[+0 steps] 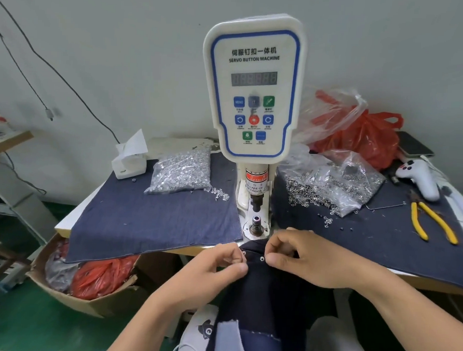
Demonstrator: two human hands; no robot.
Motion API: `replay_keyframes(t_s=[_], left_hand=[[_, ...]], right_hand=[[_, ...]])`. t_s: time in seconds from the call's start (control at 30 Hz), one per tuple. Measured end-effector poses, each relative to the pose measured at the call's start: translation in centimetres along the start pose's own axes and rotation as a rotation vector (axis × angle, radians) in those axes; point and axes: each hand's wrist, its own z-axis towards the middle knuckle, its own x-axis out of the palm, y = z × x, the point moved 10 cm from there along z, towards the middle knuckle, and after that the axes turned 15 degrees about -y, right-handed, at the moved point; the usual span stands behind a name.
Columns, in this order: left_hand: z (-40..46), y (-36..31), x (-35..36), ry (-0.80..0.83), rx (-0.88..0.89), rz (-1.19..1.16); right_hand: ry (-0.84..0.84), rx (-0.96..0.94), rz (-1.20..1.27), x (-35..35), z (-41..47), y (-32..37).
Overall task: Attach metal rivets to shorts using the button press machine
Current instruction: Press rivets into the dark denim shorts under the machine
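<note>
Both hands, left [221,262] and right [295,257], pinching shorts [260,282] just before die [256,225]. Best kept taut, rivet [262,259] centred, fingers clear.

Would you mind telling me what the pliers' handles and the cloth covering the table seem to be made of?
The pliers have handles that look like glossy yellow plastic or rubber sleeving, smooth and evenly coloured. The cloth looks like matte blue denim, with a fine woven texture and cut edges.

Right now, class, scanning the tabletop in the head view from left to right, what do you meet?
Tissue box → bag of silver rivets → button press machine → bag of metal rings → white handheld controller above yellow-handled pliers.
</note>
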Motion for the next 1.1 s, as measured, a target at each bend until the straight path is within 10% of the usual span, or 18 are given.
replay_keyframes(t_s=[0.13, 0.27, 0.67, 1.1], left_hand=[[1.9, 1.6, -1.5, -0.132, -0.142, -0.2], [3.5, 4.1, -3.9, -0.269, -0.287, -0.271], [6.0, 5.2, -5.4, -0.371, -0.246, -0.179], [5.8, 5.8, -5.6, -0.396, -0.229, -0.107]], right_hand=[[-0.289, 0.14, 0.335, -4.2, 2.5, -3.5], [-0.67, 0.32, -0.302, -10.1, 5.4, -10.2], [-0.602, 0.213, -0.8, -8.2, 9.3, -10.3], [-0.588, 0.284, -0.717, -8.3, 9.9, -10.6]])
